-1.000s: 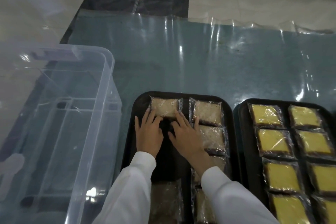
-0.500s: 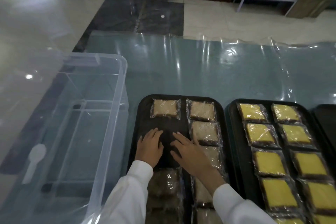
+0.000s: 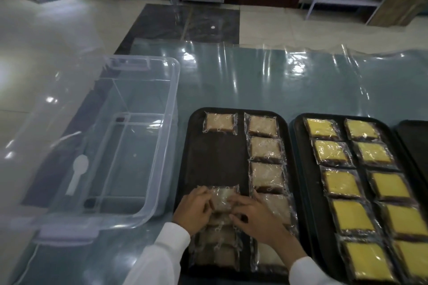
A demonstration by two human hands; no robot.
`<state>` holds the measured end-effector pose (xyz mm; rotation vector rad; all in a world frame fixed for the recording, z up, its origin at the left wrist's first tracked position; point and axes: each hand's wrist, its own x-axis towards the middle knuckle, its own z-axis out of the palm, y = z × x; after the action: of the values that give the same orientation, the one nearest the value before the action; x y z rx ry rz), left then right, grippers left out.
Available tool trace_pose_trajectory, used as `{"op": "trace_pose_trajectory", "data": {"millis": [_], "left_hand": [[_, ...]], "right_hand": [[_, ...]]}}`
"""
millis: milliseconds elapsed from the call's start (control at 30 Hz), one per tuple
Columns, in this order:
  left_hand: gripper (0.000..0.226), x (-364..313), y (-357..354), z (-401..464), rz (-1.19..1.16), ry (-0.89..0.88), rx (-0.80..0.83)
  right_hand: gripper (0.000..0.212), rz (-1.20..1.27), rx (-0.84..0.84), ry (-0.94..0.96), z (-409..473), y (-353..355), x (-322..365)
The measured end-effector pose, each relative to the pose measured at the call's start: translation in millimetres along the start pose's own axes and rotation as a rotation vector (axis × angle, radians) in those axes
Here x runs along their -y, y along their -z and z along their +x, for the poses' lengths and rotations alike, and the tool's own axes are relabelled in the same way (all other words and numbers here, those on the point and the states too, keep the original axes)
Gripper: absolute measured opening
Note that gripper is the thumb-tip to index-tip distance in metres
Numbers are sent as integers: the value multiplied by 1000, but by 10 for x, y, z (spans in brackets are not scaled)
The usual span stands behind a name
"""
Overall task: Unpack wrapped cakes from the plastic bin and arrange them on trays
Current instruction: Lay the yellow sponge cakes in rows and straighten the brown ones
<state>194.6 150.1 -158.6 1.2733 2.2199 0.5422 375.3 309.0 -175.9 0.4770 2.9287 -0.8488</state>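
Clear sheeting covers the table. The plastic bin at my left is emptied. My left hand and right hand have drawn back and now pinch a wrapped cake on the near tray, ready for its bare left column.

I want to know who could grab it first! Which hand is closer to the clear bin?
Left. The left hand is on the brown cakes' tray, just beside the bin; the right hand is farther over.
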Motion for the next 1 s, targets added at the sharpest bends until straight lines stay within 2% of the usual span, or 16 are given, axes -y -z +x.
{"op": "trace_pose_trajectory", "data": {"millis": [300, 600, 800, 900, 1000], "left_hand": [[28, 37, -65, -28, 150, 44, 57], [37, -27, -69, 213, 141, 130, 53], [30, -32, -32, 436, 107, 164, 83], [27, -25, -5, 569, 107, 167, 58], [25, -40, 29, 704, 111, 196, 30]], "right_hand": [[57, -31, 16, -79, 65, 1, 126], [61, -130, 35, -76, 289, -119, -52], [39, -348, -28, -80, 405, -120, -170], [30, -336, -36, -104, 536, -88, -251], [31, -287, -12, -120, 678, -31, -293]]}}
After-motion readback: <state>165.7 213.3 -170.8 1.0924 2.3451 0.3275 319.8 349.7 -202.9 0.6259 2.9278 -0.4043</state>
